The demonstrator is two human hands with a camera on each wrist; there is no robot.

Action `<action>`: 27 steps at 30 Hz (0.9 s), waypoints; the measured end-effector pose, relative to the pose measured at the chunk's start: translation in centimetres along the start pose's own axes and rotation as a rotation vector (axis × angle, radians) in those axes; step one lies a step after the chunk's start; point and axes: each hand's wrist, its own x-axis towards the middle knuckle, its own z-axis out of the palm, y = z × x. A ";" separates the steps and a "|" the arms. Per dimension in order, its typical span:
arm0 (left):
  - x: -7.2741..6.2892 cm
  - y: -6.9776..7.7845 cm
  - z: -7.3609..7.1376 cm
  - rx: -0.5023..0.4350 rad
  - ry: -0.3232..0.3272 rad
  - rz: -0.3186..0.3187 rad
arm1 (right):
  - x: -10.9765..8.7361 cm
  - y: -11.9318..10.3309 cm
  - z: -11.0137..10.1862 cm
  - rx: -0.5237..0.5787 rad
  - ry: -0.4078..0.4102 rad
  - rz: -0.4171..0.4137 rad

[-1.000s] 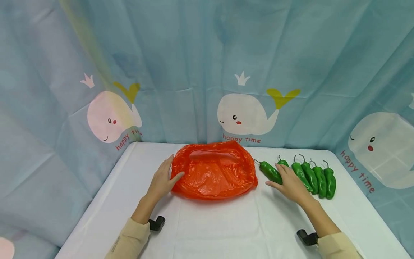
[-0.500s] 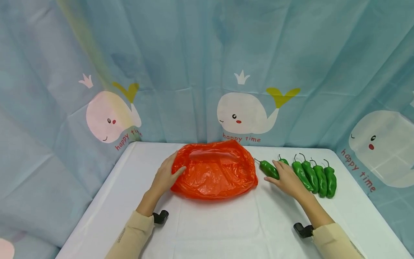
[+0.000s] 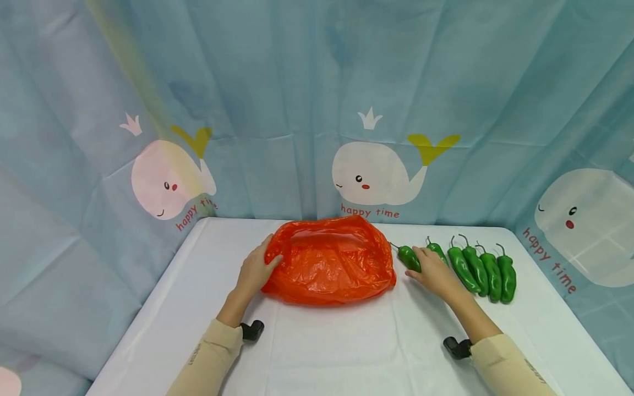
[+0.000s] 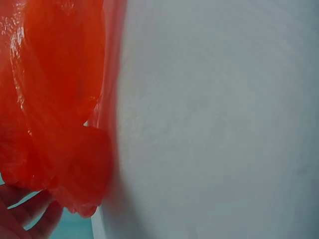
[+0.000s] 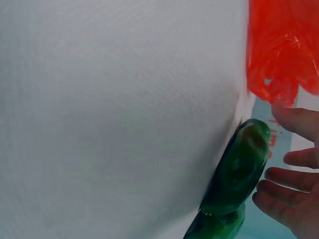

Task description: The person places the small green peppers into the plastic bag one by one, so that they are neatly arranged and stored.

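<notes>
A red plastic bag (image 3: 329, 264) lies with its mouth spread wide on the white table. At its left side my left hand (image 3: 251, 270) holds the rim, thumb over the inner edge and fingers outside. The left wrist view shows those fingers (image 4: 31, 209) against the crinkled bag. Over a green pepper (image 3: 408, 257) just right of the bag hovers my right hand (image 3: 437, 272), partly covering it. In the right wrist view its fingers (image 5: 291, 178) are spread and fairly straight, beside the pepper (image 5: 240, 167) rather than round it.
Another green pepper (image 3: 437, 251) lies behind the right hand, partly hidden. Farther right, several green peppers (image 3: 507, 278) lie in a row, stems pointing back. A blue whale-print curtain (image 3: 277, 176) hangs behind and beside the white table (image 3: 337, 352).
My right hand has shifted slightly left and farther over the nearest pepper, covering more of it. My left hand has drawn in closer to the bag's rim.
</notes>
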 end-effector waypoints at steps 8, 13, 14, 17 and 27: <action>0.5 0.0 0.4 0.015 0.097 0.002 | -0.1 -0.1 0.2 -0.042 0.039 -0.032; 0.7 0.1 0.4 -0.030 0.166 0.021 | 0.2 -0.2 0.5 -0.071 0.045 -0.026; 0.8 0.1 0.4 -0.041 0.184 0.032 | 0.3 -0.2 0.6 -0.074 0.040 -0.017; 1.0 0.0 0.4 -0.057 0.229 0.077 | 0.5 -0.2 1.0 -0.083 0.024 0.014; 1.2 0.2 0.4 -0.076 0.202 0.105 | 1.1 -0.4 1.1 -0.114 0.036 0.048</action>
